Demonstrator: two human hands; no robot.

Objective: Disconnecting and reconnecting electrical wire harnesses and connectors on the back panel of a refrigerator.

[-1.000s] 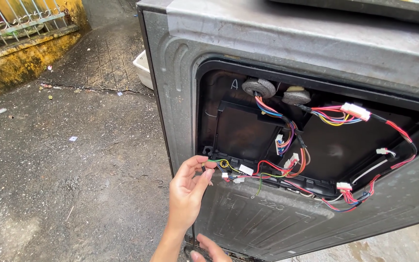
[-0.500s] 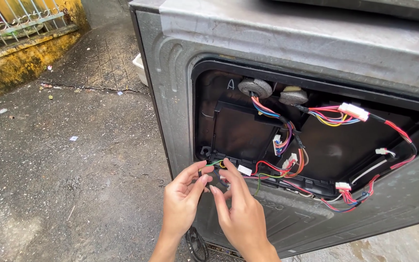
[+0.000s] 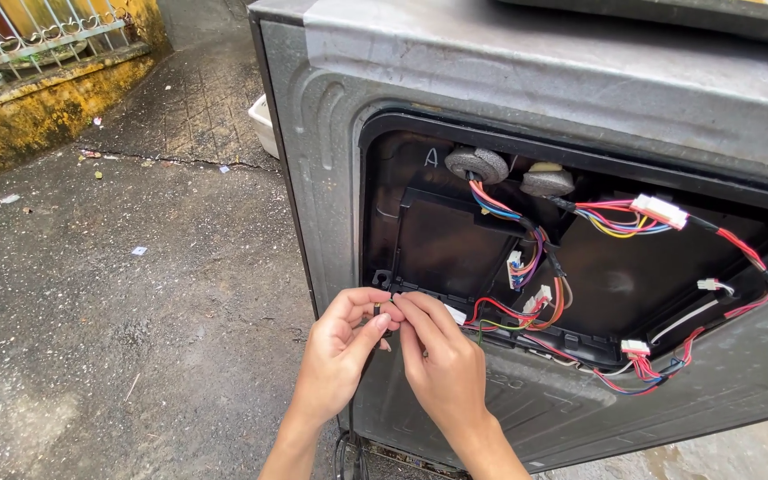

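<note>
A grey appliance casing stands on wet concrete ground, its rear opening baring coloured wiring. At the opening's lower left corner, the left hand and right hand pinch a small dark clip together, seemingly working it free; a careful, steady pull seems called for. Fingers hide most of it.

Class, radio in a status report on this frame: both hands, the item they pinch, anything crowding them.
Left hand and right hand pinch a small dark wire end at the grey metal appliance's open panel. Coloured wire bundle close beside right fingers.
</note>
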